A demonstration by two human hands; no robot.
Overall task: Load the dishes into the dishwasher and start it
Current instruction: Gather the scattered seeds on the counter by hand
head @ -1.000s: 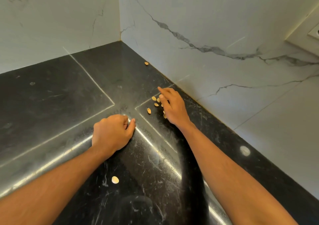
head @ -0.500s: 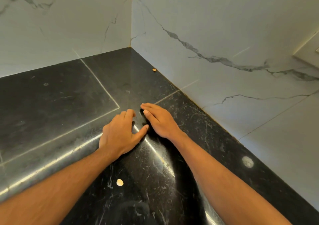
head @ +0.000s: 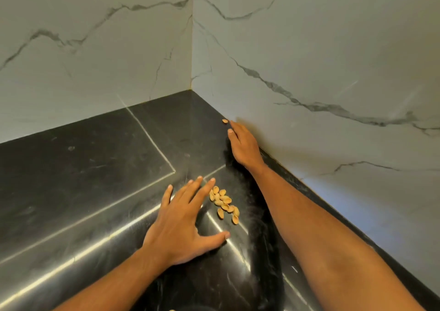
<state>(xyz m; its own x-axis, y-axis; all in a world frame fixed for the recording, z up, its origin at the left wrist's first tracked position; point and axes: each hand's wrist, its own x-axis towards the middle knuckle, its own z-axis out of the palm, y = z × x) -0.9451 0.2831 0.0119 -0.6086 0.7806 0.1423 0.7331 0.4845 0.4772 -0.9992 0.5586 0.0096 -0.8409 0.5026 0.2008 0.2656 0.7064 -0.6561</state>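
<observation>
A dark, glossy stone desk (head: pixel 78 167) with pale veins and thin light seams fills the lower part of the frame, meeting two white marble-look walls (head: pixel 309 48) that join in a corner at upper centre. The left hand (head: pixel 183 225) lies low in the middle of the frame, palm down on the desk, fingers (head: pixel 197 189) spread wide and thumb stretched out to the right; it grips nothing. Just beside its fingertips, to the right, sits a small cluster of tan pistachio shells (head: pixel 225 203), a loose pile trailing down and right, lying on the desk between the two forearms. Whether the index fingertip touches the nearest shell cannot be told. The right hand (head: pixel 242 146) reaches further up the frame, right of centre, along the base of the right-hand wall, flat and palm down with fingers extended together and nothing held. Just beyond its fingertips, up and to the left, lies a single shell (head: pixel 224 121) on its own, close to the wall edge; it appears just apart from the fingers. A bright streak of reflected light runs diagonally across the desk in the lower left. No dishes or dishwasher appear anywhere in the frame.
</observation>
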